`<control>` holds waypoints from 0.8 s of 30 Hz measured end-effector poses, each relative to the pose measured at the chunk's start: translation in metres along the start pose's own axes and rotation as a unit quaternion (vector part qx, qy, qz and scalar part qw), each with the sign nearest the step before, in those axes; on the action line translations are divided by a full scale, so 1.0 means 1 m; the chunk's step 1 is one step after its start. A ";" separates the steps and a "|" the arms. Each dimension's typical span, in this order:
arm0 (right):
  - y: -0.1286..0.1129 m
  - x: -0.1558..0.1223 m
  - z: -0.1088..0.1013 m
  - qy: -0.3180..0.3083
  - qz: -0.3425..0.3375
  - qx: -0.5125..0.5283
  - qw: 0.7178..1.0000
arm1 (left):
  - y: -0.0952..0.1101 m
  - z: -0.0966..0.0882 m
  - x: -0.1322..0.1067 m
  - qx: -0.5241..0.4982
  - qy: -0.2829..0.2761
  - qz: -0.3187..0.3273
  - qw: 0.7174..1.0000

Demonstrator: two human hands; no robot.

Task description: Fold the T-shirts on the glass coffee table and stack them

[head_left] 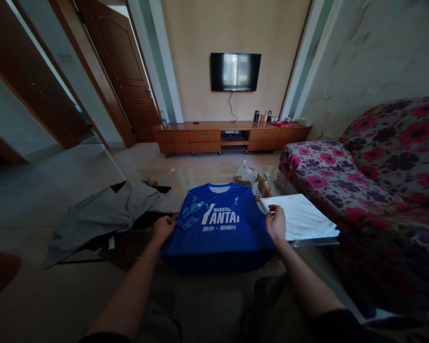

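Note:
A blue sports shirt (218,228) with white lettering lies flat, front up, on a glass coffee table (200,178). My left hand (162,228) is closed and pinches the shirt's left edge. My right hand (276,224) is closed on the shirt's right edge, level with the lettering. Both forearms reach in from below.
A folded white garment (302,216) lies on the table right of the shirt. Grey clothing (107,214) is heaped on the table's left. A floral sofa (379,181) stands on the right. A wooden TV cabinet (229,136) and wall TV (235,71) are behind.

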State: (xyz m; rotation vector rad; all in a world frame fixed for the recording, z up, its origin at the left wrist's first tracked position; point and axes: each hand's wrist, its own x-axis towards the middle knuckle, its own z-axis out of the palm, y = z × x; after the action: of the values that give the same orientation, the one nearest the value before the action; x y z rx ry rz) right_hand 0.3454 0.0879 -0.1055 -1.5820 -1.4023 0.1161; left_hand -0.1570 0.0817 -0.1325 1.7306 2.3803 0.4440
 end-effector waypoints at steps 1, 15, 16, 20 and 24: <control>0.000 -0.001 0.001 -0.005 0.001 -0.003 1.000 | 0.002 0.000 -0.001 0.004 0.003 -0.002 1.000; 0.001 0.002 0.007 -0.037 -0.008 -0.007 0.999 | 0.046 -0.010 -0.029 0.046 -0.065 0.300 0.951; 0.001 0.002 0.007 -0.036 -0.007 -0.006 0.999 | 0.048 -0.009 -0.030 0.043 -0.055 0.293 0.954; 0.000 0.001 0.006 -0.039 -0.011 -0.008 0.999 | 0.050 -0.005 -0.031 0.029 -0.038 0.303 0.952; 0.000 0.000 0.005 -0.044 -0.010 -0.013 0.999 | 0.036 -0.002 -0.019 0.000 -0.010 0.271 0.962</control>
State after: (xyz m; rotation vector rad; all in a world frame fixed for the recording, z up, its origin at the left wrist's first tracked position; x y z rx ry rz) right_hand 0.3423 0.0911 -0.1084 -1.6003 -1.4925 0.1587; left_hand -0.1195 0.0734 -0.1194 2.3656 1.8577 0.4865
